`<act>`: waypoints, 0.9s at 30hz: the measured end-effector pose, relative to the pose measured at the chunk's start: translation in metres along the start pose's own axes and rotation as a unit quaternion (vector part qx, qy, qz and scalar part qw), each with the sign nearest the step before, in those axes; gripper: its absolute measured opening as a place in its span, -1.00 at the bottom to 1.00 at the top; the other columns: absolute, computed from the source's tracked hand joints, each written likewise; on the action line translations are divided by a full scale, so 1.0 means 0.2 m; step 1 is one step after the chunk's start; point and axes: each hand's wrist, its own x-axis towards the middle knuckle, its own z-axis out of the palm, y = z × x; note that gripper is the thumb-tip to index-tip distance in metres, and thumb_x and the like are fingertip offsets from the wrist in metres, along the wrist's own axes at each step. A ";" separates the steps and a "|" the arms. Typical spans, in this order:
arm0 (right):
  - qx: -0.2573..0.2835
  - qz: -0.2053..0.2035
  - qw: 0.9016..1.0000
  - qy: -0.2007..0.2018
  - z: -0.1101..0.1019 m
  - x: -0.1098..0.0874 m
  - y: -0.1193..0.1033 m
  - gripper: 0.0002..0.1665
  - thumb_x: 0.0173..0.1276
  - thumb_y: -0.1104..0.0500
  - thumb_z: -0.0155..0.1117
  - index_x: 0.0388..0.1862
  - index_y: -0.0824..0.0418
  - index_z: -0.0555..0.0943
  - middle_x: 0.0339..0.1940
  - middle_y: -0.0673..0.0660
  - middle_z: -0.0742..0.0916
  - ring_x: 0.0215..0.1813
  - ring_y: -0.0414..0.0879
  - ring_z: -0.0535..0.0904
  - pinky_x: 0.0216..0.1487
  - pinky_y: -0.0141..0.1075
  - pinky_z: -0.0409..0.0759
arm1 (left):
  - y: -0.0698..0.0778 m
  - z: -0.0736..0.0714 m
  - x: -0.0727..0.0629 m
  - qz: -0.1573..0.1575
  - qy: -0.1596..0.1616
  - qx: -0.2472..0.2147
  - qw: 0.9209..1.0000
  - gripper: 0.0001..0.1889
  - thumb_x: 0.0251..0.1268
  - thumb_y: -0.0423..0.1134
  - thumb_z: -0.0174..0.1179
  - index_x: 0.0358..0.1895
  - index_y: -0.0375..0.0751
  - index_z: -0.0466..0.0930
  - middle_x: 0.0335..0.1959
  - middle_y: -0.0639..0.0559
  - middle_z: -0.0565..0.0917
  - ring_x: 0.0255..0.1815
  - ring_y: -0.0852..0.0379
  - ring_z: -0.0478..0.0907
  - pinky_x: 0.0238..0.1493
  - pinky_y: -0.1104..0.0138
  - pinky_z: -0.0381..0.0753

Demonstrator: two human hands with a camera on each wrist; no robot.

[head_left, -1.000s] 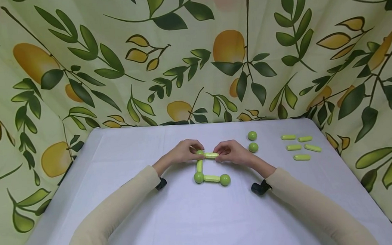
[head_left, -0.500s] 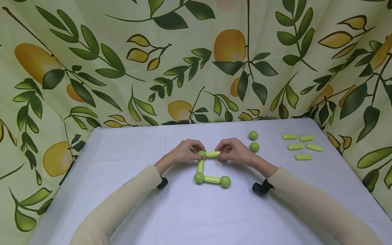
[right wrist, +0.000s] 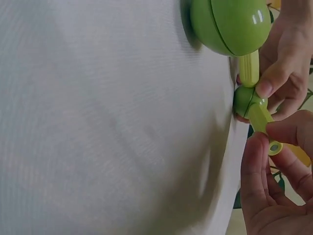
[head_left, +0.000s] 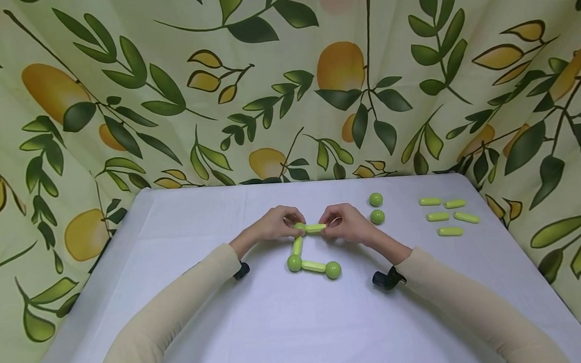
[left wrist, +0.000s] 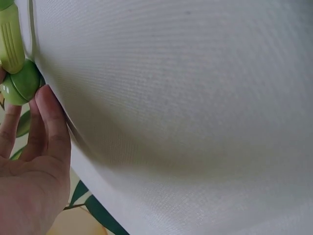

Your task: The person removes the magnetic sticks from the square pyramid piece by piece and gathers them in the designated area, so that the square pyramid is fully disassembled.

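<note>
My left hand point(head_left: 273, 225) pinches a green ball point(head_left: 300, 229) at the far corner of a C-shaped chain. A yellow-green rod point(head_left: 297, 246) runs from it to a second ball point(head_left: 294, 263), and another rod point(head_left: 313, 266) leads on to a third ball point(head_left: 333, 270). With thumb and fingertips, my right hand point(head_left: 348, 224) holds the upper rod point(head_left: 315, 228), whose other end meets the far ball. The right wrist view shows a round grey disc set in the free end of this upper rod point(right wrist: 261, 119). Part of the far ball hides behind left fingers.
Two loose green balls point(head_left: 376, 199) lie beyond my right hand, one behind the other. Farther right, several loose rods point(head_left: 438, 217) are scattered on the white-covered table point(head_left: 259, 328). A leaf-and-fruit patterned curtain point(head_left: 275, 93) surrounds the table's back and sides.
The far ball and upper rod have shifted slightly right and away with both hands. The chain's near end has swung slightly toward me. Both hands keep their hold.
</note>
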 end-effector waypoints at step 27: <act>0.053 0.027 0.992 0.113 -0.67 -0.67 0.22 -0.66 0.37 0.31 0.43 0.07 0.41 0.62 0.09 0.13 0.62 -0.09 -0.04 0.72 -0.15 -0.30 0.68 | -0.01 -0.02 -0.03 -0.018 0.003 -0.006 1.000 -0.78 0.31 -0.33 0.40 -0.02 -0.26 0.68 -0.05 -0.04 0.70 -0.03 0.05 0.60 0.01 0.31 0.59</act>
